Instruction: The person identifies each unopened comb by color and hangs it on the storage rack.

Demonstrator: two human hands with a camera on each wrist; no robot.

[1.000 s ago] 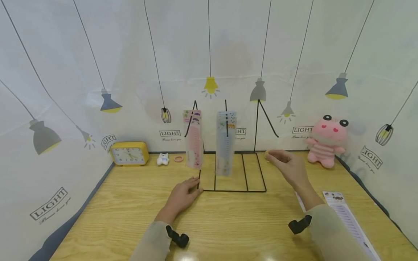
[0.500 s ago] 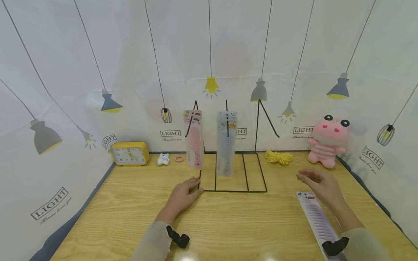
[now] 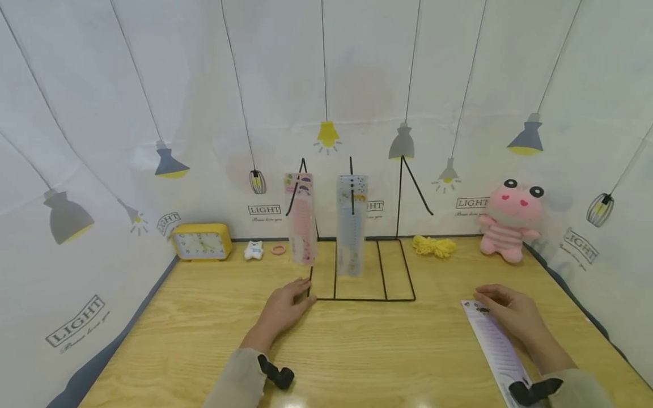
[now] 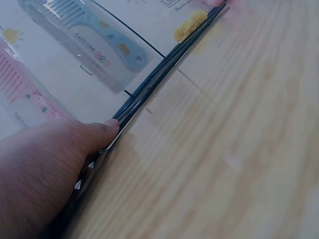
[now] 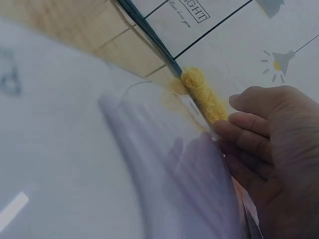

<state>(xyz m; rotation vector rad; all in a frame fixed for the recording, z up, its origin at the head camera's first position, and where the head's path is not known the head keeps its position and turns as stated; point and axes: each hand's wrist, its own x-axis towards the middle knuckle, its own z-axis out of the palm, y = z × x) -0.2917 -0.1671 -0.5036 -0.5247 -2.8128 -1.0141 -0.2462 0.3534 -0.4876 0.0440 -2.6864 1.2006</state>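
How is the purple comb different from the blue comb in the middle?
The purple comb lies on the table, but the blue comb hangs on the black rack. The right hand is at the purple comb's far end, while no hand is at the blue comb. Both are in see-through packs.

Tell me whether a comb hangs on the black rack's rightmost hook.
No, the rightmost hook is bare; the pink comb and blue comb hang on the other two.
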